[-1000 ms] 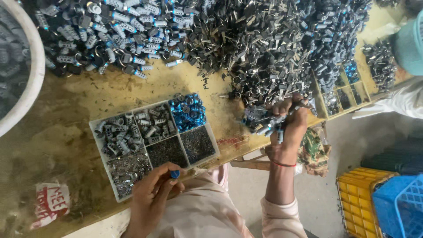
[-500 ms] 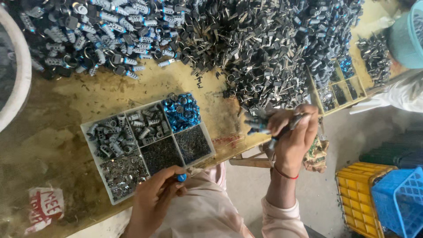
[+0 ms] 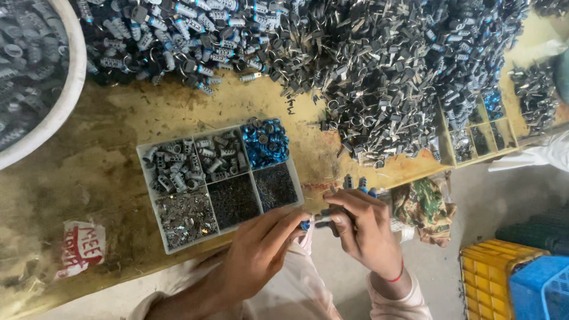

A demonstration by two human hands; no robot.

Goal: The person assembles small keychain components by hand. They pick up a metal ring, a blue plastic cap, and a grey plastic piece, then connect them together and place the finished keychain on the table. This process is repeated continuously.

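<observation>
- Your left hand (image 3: 258,261) pinches a small blue cap (image 3: 304,225) at its fingertips, closed around it just off the near edge of the workbench (image 3: 118,201).
- Your right hand (image 3: 364,231) is closed too, gripping a small dark metal piece (image 3: 325,218) between thumb and forefinger; more blue-tipped parts (image 3: 357,184) poke out above its knuckles.
- The two pieces meet tip to tip in the gap between your hands: the blue cap lies to the left, the metal piece to the right, and their shared long axis runs roughly level, left to right across the view. Whether they touch I cannot tell; they are at least just beside each other.
- Both hands are equally close to the joint.
- Just beyond your left fingers sits the grey compartment tray (image 3: 144,155), with blue caps (image 3: 265,142) in its far right cell and grey cylinders, dark bits and flat silvery pieces in the others.
- Farther out, a large heap of dark keys and ringed parts (image 3: 379,77) covers the bench; a white basin (image 3: 65,106) sits at the far left, a yellow crate (image 3: 483,278) on the floor to your right.
</observation>
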